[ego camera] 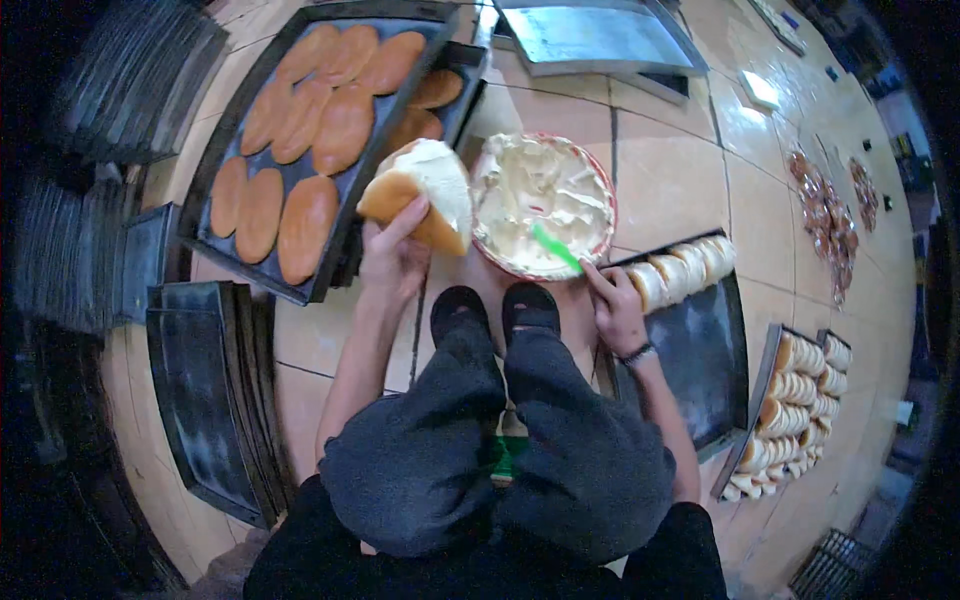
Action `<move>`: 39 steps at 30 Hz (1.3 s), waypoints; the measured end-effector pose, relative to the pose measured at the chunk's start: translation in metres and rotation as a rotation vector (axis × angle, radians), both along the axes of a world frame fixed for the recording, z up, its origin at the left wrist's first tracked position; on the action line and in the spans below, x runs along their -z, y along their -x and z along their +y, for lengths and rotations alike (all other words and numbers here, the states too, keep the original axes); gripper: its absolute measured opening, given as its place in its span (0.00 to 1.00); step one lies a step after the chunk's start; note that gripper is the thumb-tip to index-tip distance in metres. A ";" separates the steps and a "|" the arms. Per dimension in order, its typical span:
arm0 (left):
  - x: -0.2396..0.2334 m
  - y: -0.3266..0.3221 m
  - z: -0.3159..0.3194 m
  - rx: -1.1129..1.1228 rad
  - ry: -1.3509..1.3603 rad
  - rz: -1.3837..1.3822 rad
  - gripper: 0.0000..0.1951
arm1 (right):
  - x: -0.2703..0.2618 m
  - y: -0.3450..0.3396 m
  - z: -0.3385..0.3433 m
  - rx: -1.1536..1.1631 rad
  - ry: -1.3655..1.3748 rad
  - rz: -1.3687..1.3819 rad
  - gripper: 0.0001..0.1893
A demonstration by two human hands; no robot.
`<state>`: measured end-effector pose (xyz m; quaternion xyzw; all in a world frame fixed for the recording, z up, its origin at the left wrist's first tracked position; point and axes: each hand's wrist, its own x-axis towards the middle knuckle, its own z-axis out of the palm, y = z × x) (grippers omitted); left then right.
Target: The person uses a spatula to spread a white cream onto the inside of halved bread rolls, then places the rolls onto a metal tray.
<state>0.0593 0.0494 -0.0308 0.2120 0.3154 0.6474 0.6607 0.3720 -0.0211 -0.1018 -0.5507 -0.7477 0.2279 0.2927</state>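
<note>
My left hand grips a folded oval bun with pale cream spread over its upper face. Just right of it, a round red-rimmed tub stands on the floor, filled with whipped cream. My right hand holds a green spatula by its near end, its blade in or over the cream. Beside that hand, a row of cream-coated buns lies along the far end of a dark metal tray.
Plain brown buns fill a dark baking tray at left, stacked over another tray. Trays lean nearby. Upside-down pans lie beyond the tub. Filled buns and bagged goods sit on the tiled floor at right.
</note>
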 end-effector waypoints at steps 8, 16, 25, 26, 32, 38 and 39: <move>-0.010 -0.032 -0.018 -0.069 -0.383 0.916 0.38 | 0.110 -0.038 -0.114 0.183 0.129 -0.230 0.37; -0.007 -0.045 -0.025 0.141 -0.603 1.186 0.37 | -0.109 0.017 -0.004 0.112 0.827 0.567 0.21; -0.007 -0.047 -0.007 -0.007 -0.688 1.610 0.31 | -0.159 0.047 -0.008 -0.115 0.135 -0.020 0.22; -0.005 -0.046 -0.007 -0.028 -0.610 1.616 0.31 | -0.156 0.050 -0.010 -0.151 0.099 -0.035 0.30; -0.011 -0.046 -0.009 -0.027 -0.346 1.512 0.29 | -0.157 0.036 -0.009 -0.208 0.129 0.099 0.24; 0.004 -0.032 0.000 0.211 0.112 0.253 0.18 | 0.007 -0.005 -0.005 0.253 0.023 -0.126 0.31; 0.001 -0.029 0.002 0.213 0.106 0.260 0.18 | 0.047 -0.010 -0.016 0.257 0.018 -0.119 0.31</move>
